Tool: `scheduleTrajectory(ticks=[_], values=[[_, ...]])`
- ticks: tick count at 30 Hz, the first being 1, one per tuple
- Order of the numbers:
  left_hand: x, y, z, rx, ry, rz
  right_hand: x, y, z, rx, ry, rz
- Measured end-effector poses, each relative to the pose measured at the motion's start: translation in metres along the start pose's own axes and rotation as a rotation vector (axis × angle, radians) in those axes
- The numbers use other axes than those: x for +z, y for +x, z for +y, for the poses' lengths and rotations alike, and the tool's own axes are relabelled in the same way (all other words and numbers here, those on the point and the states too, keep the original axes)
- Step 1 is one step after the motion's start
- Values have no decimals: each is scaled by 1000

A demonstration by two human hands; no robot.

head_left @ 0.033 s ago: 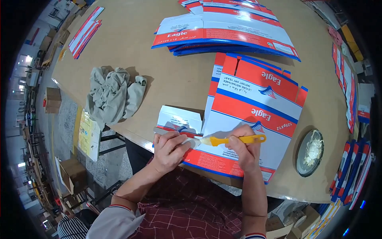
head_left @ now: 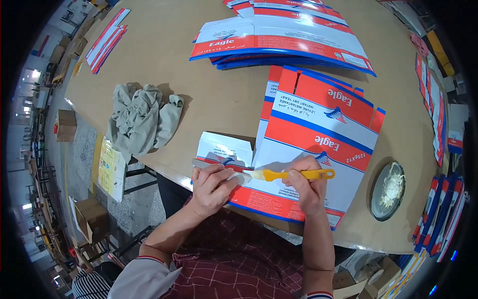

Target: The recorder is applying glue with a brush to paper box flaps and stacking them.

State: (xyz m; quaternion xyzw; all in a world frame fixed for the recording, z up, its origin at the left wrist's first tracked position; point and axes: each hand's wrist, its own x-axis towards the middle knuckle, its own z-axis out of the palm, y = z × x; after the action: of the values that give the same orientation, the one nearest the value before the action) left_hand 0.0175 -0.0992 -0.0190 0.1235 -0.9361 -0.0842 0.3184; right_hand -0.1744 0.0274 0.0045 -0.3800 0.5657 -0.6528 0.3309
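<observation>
At the near edge of the tabletop (head_left: 226,97), left of its middle, the left hand (head_left: 214,189) is on a part-folded carton (head_left: 224,144), red and white with a blue motif. Its fingers are curled closed on the carton; their tips are partly hidden.

The right hand (head_left: 308,187) pinches a brush (head_left: 275,175) by its yellow handle, between thumb and bent fingers. The brush points left, its pale bristles at a white flap just beside the left hand; whether they touch it cannot be told.

Beneath the right hand, a pile of flat cartons (head_left: 294,134) lies flat, reaching from the near edge toward the middle. A round dish (head_left: 374,209) holding white paste (head_left: 393,188) is placed near the right edge. A crumpled grey-green cloth (head_left: 142,119) lies by the near edge, toward the left corner.

Toward the far edge: a larger stack of cartons (head_left: 298,35). At the far left corner: a narrow bundle of cartons (head_left: 107,44). Just beside the near right corner: upright cartons (head_left: 438,214).
</observation>
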Motion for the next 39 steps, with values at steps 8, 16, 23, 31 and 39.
scheduleTrajectory(ticks=[8,16,23,31,39], values=[[2,-2,-1,-17,-22,4,1,-2,-2,-29,26,62],[-3,7,3,86,-116,133,-18,13,6,80,954,437],[-9,29,12,38,-48,-425,-20,14,13,193,961,508],[-43,31,12,-109,-307,-627,-27,13,12,62,1026,412],[-55,-1,-1,-54,61,-598,-41,-102,-7,-466,-623,611]])
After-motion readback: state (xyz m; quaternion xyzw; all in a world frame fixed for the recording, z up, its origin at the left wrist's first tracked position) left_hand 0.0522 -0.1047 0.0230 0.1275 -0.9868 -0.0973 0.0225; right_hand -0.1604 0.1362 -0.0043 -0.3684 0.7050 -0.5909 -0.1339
